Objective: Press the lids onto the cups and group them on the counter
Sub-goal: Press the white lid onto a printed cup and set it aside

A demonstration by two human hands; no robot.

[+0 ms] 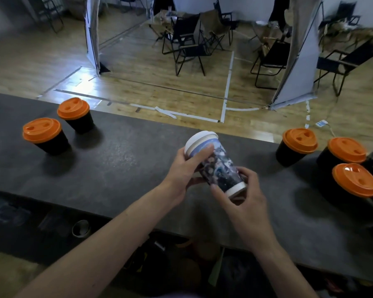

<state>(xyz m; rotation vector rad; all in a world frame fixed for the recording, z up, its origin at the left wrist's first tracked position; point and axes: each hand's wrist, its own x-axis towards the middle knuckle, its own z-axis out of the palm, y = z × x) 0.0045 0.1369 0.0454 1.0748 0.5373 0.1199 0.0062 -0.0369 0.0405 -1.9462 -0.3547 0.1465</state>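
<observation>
1. Hands both hold one tall printed cup [219,166], which is tilted in the air above the dark surface [127,160], its top leaning away and to the left.
2. The left hand [181,168] wraps the upper part of the printed cup. Its thumb lies across the side just under the white lid [199,139] and its fingers curl round underneath.
3. The right hand [243,196] grips the lower end, with curled fingers round the white base rim.
4. The white lid sits on the cup's mouth; whether it is fully seated cannot be told.
5. On the left of the surface stand two black cups with orange lids, the nearer left cup [44,136] and the farther left cup [75,114]. They are near each other but apart.
6. On the right stand three more of the same kind: the first right cup [296,147] a little apart, then the second right cup [343,153] and the nearest right cup [354,182]. The last two overlap in view, so contact cannot be judged.
7. Past the far edge of the surface lies a wooden floor [149,67] marked with pale tape lines. On it stand black folding chairs [187,46] and white panels [293,61].
8. Below the near edge, a tape roll [80,227] lies in dim clutter.
</observation>
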